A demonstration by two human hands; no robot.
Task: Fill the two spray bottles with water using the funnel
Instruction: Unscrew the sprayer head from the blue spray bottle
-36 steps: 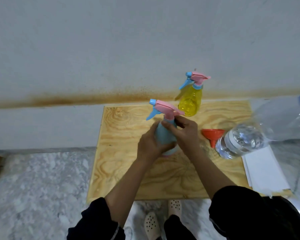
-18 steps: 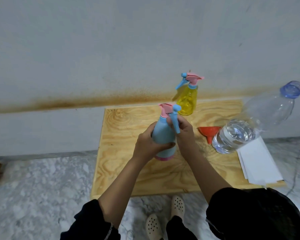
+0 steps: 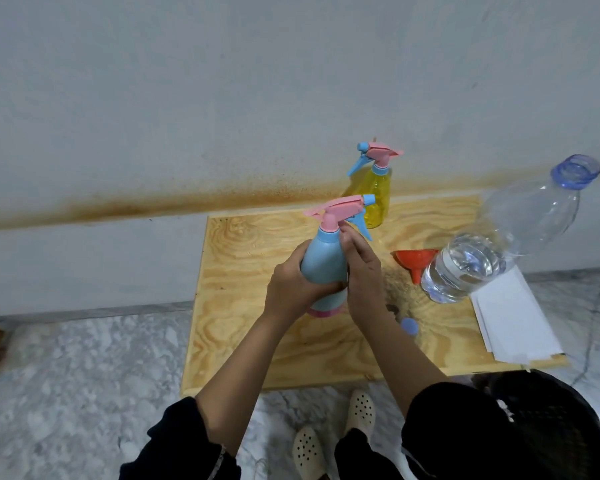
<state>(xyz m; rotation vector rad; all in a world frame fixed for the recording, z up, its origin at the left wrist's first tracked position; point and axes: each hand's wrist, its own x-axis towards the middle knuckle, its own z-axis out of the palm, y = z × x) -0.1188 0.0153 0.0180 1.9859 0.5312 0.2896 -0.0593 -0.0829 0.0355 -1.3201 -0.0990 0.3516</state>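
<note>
no readable text, labels or numbers anywhere

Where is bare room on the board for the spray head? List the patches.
Free: left part of the wooden board, from its edge to the left hand and blue spray bottle. Crowded: the right side, with funnel, water bottle, cap and paper.

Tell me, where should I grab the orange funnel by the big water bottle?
Pinch the wide rim of the funnel from its left side, probably. The water bottle crowds its right, and the rim gives a broader grip than the thin spout.
</note>
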